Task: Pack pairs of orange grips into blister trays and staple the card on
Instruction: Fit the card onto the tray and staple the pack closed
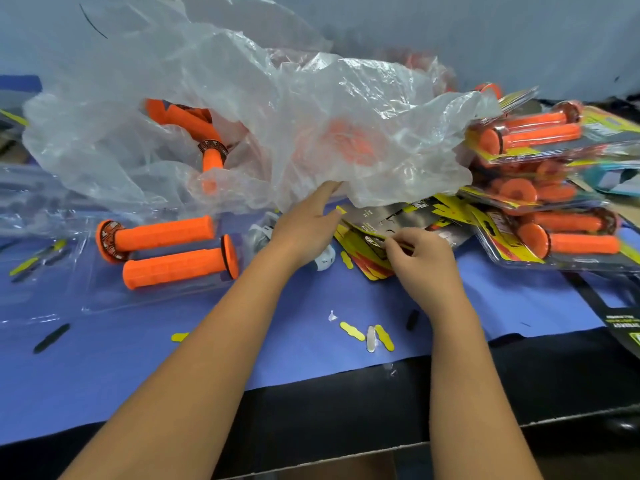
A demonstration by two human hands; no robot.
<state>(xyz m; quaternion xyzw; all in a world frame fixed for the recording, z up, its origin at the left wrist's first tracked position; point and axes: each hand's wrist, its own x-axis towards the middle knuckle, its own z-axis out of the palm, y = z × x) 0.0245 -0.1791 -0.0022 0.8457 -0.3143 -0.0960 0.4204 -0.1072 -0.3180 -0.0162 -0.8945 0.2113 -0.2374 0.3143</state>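
Two orange grips (166,249) lie side by side in a clear blister tray (104,299) on the blue cloth at the left. More loose orange grips (197,128) show inside a big clear plastic bag (277,126) behind. My left hand (304,230) reaches forward with straight fingers touching the bag's lower edge. My right hand (420,261) pinches the edge of a yellow and black card on a stack of cards (391,226) that is partly hidden under the bag.
Finished packs of orange grips (540,133) are piled at the right, reaching the table's edge. Yellow, black and clear punch-out scraps (372,336) litter the blue cloth (242,348). A white stapler-like object (323,261) sits half hidden under my left hand. More clear trays lie at far left.
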